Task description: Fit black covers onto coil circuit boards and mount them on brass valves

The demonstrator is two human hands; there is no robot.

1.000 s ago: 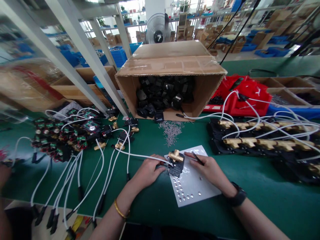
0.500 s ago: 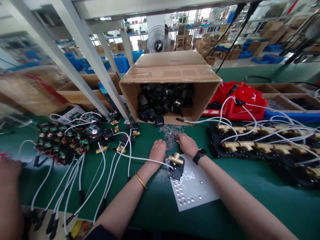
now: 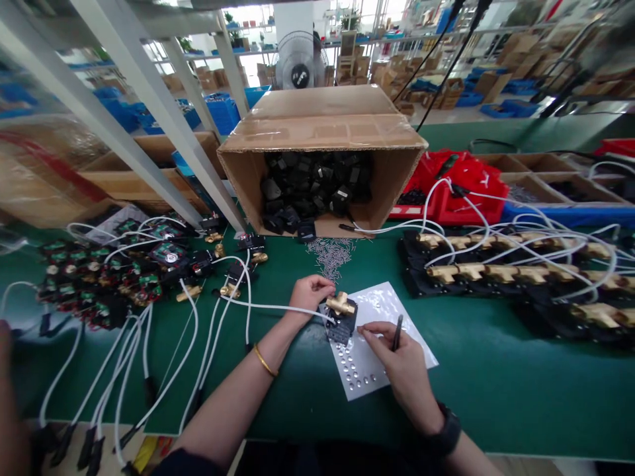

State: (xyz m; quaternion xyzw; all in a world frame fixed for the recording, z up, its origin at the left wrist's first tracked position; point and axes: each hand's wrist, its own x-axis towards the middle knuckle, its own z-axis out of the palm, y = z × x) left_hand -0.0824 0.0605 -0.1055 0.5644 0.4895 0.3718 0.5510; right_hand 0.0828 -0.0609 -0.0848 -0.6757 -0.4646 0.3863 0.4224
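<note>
A black valve actuator with a brass tee fitting on top and a white cable rests on a pale sheet with silver round dots. My left hand is beside its upper left, thumb and fingertips pinched together near the brass; whatever they hold is too small to make out. Closed around a slim black tool, my right hand is just right of the actuator, over the sheet. The tool's working end is hidden by the fingers. Small metal pins or screws lie heaped beyond my left hand.
An open cardboard box of black housings stands behind the pins. Brass-fitted units with tangled cables line the right, before a red bin. Circuit-board assemblies and dangling cables crowd the left. Another person's arm shows at the left edge.
My right hand has come back from the pins to the near right of the actuator. My left hand has turned into a pinch near the brass fitting. The view has shifted slightly.
</note>
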